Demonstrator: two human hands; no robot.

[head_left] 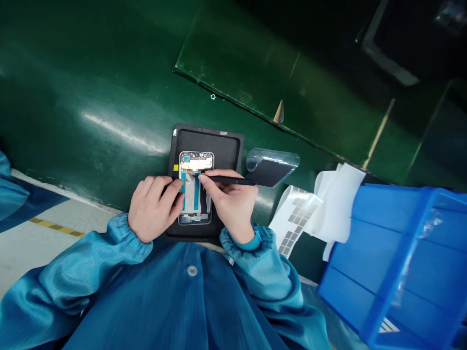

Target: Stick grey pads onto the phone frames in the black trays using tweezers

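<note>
An opened smartphone (189,194) lies in a black tray (228,141), its circuit board showing at the top and blue strips over the pale middle. My right hand (237,201) is closed on black tweezers (233,180), whose tip points at the phone just below the board. Whether the tip touches anything is too small to tell. At the phone's left edge rests my left hand (155,204), fingers bent and apart, thumb and fingertips against the side. It grips nothing that I can see.
Right of the tray lies a curled clear film with a dark sheet (272,170). Farther right are white sheets with grey stickers (299,214) and a big blue bin (368,262). A raised green board edge (237,104) crosses behind. Another person's sleeve (12,192) shows at left.
</note>
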